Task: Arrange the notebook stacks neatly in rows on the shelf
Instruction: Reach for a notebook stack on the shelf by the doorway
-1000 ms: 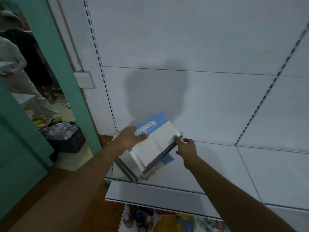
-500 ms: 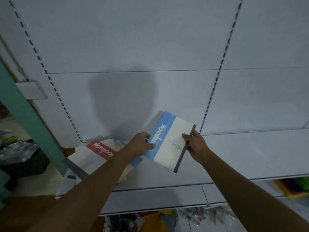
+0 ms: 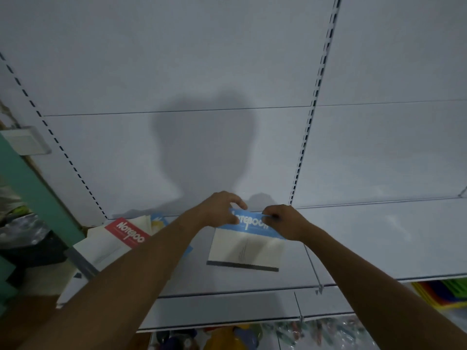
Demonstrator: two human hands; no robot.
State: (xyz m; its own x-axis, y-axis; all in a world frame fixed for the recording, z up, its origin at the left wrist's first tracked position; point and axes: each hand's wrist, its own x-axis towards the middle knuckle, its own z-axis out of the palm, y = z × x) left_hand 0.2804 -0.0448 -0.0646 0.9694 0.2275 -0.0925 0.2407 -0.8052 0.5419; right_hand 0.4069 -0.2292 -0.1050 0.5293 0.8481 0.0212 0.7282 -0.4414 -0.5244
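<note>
A blue-and-white notebook (image 3: 246, 250) lies flat on the white shelf (image 3: 379, 248), its blue band toward the back wall and its dark spine toward me. My left hand (image 3: 218, 210) grips the band's left end with curled fingers. At the band's right end, my right hand (image 3: 285, 222) pinches the far edge. A loose pile of notebooks with a red-banded notebook (image 3: 125, 232) on top sits at the shelf's left end, partly hidden by my left forearm.
Slotted uprights (image 3: 313, 102) run up the white back panel. A green door frame (image 3: 30, 188) stands at the left. Below the shelf edge lie coloured goods (image 3: 444, 293) at right and packaged items (image 3: 227, 337) at the bottom.
I carried the blue notebook rightward from the pile and turned it square to the shelf; it now lies flat. Both hands moved to its far blue edge.
</note>
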